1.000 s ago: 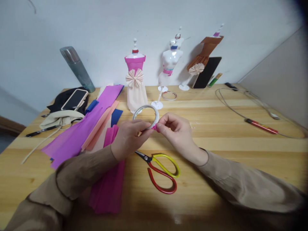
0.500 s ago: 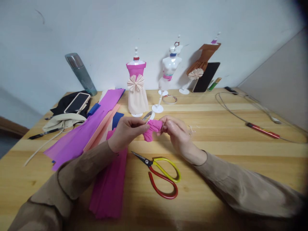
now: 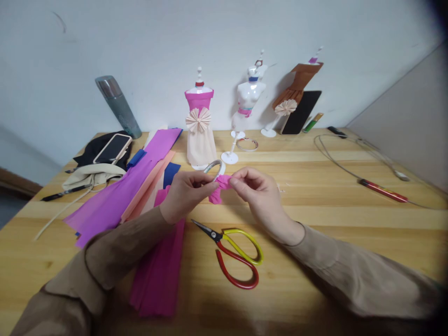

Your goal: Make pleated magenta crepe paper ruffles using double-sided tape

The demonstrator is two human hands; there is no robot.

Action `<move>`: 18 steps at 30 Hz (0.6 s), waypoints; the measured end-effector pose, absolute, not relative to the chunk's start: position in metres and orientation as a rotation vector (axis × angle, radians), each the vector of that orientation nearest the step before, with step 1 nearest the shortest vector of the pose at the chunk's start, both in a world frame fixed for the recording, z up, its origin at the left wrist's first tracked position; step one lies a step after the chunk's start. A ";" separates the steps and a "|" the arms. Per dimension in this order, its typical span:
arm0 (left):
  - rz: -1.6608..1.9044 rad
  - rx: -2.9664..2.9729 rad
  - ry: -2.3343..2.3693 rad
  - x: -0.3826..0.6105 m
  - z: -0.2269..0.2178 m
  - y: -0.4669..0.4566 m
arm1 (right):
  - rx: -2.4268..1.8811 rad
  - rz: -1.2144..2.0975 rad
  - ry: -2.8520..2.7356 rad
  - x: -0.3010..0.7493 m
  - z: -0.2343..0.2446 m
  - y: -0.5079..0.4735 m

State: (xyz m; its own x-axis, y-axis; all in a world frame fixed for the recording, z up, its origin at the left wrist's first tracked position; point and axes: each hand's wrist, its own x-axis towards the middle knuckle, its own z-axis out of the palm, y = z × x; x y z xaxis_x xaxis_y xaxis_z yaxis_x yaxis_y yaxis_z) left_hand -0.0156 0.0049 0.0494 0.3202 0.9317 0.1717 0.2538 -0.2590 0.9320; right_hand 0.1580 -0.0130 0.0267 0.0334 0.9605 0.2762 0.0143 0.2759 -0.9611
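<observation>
Between my two hands a small gathered piece of pink crepe paper (image 3: 215,196) is held just above the table. My left hand (image 3: 185,193) pinches its left side between thumb and fingers. At its right end my right hand (image 3: 258,195) pinches it too, covering that edge. A roll of tape (image 3: 220,166) stands just behind the paper, partly hidden by my left fingers. Below my hands lie scissors (image 3: 214,235) with one yellow and one red handle, blades almost closed, pointing up-left. Long magenta crepe paper (image 3: 157,280) runs under my left forearm.
Purple crepe paper (image 3: 140,186) and peach strips lie at left, near a phone (image 3: 112,149) and a leaning bottle (image 3: 119,107). Behind stand a mannequin in a pink and cream dress (image 3: 201,140), a white mannequin (image 3: 250,95) and a brown-dressed one (image 3: 297,88). A red pen-like tool (image 3: 383,190) lies right.
My right hand has turned so its thumb lies along the pink paper, covering more of its right end. The left hand keeps its pinch. More of the tape roll shows.
</observation>
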 end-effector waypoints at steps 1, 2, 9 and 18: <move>0.982 1.695 1.050 -0.015 0.050 0.005 | -1.028 0.948 -1.320 0.158 0.027 -0.013; 0.981 1.669 1.021 -0.015 0.050 0.005 | -1.028 0.926 -1.332 0.158 0.027 -0.013; 0.950 1.544 0.946 -0.016 0.051 0.006 | -0.968 0.825 -1.372 0.155 0.024 -0.014; 0.909 1.524 0.862 -0.018 0.052 0.008 | -0.939 0.957 -1.351 0.155 0.020 -0.017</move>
State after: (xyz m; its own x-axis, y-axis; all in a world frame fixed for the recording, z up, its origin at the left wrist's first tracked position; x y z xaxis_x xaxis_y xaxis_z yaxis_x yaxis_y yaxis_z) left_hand -0.0183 0.0076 0.0523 0.4395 0.8934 0.0932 0.0456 -0.1258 0.9910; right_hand 0.1552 -0.0169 0.0201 -0.0038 0.9396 0.3421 -0.0108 0.3421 -0.9396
